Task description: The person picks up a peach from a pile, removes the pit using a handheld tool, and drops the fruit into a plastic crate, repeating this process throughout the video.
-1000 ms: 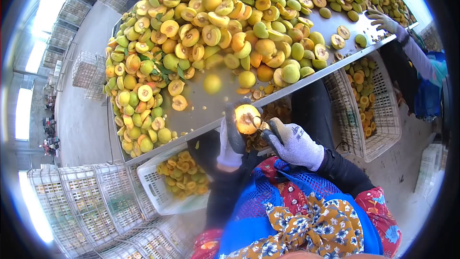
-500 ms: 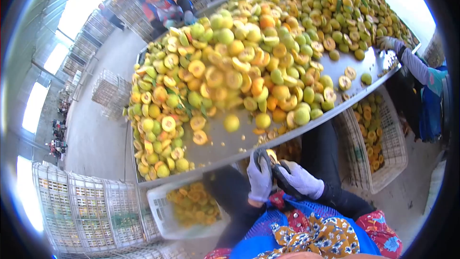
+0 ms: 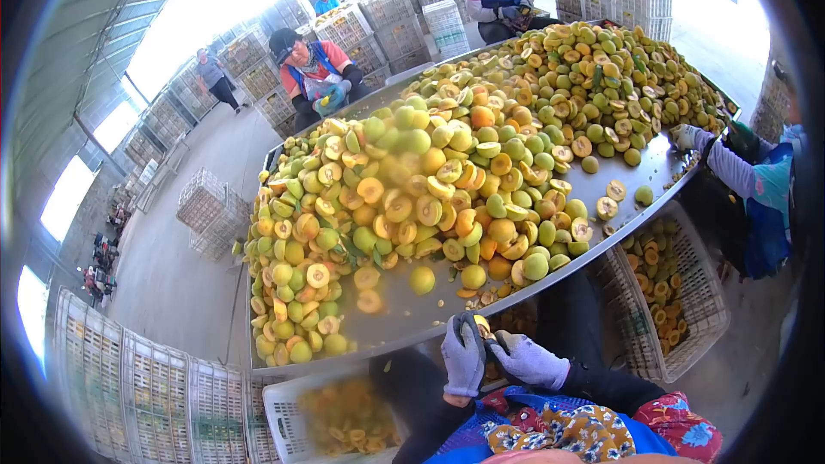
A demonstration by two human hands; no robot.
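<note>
My left hand, in a pale lavender glove with dark palm, is closed around a yellow peach half just off the table's front edge. Close beside it, my right hand, gloved alike, has its fingers bent in against the fruit. Whatever it grips is hidden by the fingers. Beyond both hands, halved yellow-green peaches are heaped on a metal table. Some halves show hollow centres, and small bits lie near the rim.
White crates of peach halves stand below left and right. A co-worker's gloved hand reaches the table's right side. Other people work across it. Stacked crates line the left.
The view has tilted upward, so more people and crates show at the back. My hands stay together at the peach half, appearing slightly lower in the picture.
</note>
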